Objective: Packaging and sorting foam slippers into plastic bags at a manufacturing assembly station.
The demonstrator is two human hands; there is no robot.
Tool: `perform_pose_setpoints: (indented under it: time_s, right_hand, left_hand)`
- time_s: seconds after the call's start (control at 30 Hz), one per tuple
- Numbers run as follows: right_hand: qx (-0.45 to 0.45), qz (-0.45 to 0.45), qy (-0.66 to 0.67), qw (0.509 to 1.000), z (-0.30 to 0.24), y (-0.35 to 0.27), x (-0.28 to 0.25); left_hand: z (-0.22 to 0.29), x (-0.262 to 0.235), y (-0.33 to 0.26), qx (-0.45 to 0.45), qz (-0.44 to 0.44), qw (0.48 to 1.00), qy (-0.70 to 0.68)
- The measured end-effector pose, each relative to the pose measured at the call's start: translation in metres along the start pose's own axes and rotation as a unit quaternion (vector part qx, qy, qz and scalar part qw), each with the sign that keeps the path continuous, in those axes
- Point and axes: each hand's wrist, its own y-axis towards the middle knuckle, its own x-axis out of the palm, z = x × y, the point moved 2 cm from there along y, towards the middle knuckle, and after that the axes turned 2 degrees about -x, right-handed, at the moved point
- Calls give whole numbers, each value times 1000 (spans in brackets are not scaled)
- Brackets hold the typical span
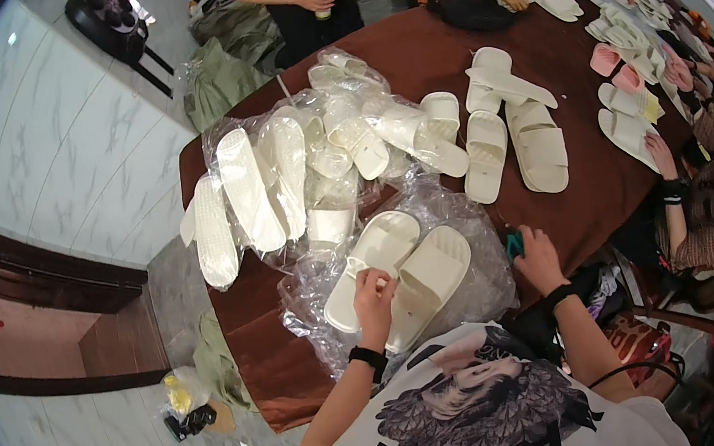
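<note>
A pair of cream slide slippers lies on crumpled clear plastic bags (488, 282) in front of me. My left hand (375, 299) is closed, its fingertips pinching at the inner edge of the left slipper (346, 306). The right slipper (441, 273) of the pair lies against it, its toe end pointing away from me. To the right of the pair, my right hand (540, 260) is closed around a small green tool (514, 245) just above the brown cloth. Most of that tool is hidden by the fingers, so its exact kind does not show.
Bagged white slippers (251, 193) are heaped at the table's left. Loose cream slippers (539, 145) lie right of centre on the brown tablecloth (426, 65). Pink slippers (605, 59) are farther right. Several people sit or stand around the far and right edges. A black stool (108, 20) stands back left.
</note>
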Motion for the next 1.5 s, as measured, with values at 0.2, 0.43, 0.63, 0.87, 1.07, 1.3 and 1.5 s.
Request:
perform_pose_setpoints:
  time_s: [0.2, 0.43, 0.63, 0.87, 1.07, 1.3, 1.5]
  right_hand:
    - [-77, 24, 135, 988, -50, 4, -47]
    - [-289, -89, -20, 953, -145, -2, -42]
    - [-371, -43, -75, 925, -166, 6, -34]
    - [-351, -37, -82, 932, -174, 8, -19]
    - [-199, -47, 0, 979, -139, 13, -22]
    - [-56, -35, -15, 998, -9, 19, 4]
    - [-28, 4, -68, 997, 63, 31, 32]
  left_hand:
    - [-8, -7, 3, -86, -19, 988, -124]
    - [-8, -4, 1, -66, 7, 985, -156]
    - [1, -4, -2, -17, 16, 990, -137]
    - [10, -14, -3, 9, 12, 993, -116]
    - [5, -106, -25, -44, 209, 920, -328]
    - [-52, -327, -115, 8, 580, 797, -171]
    - [-195, -373, -144, -158, 563, 806, -96]
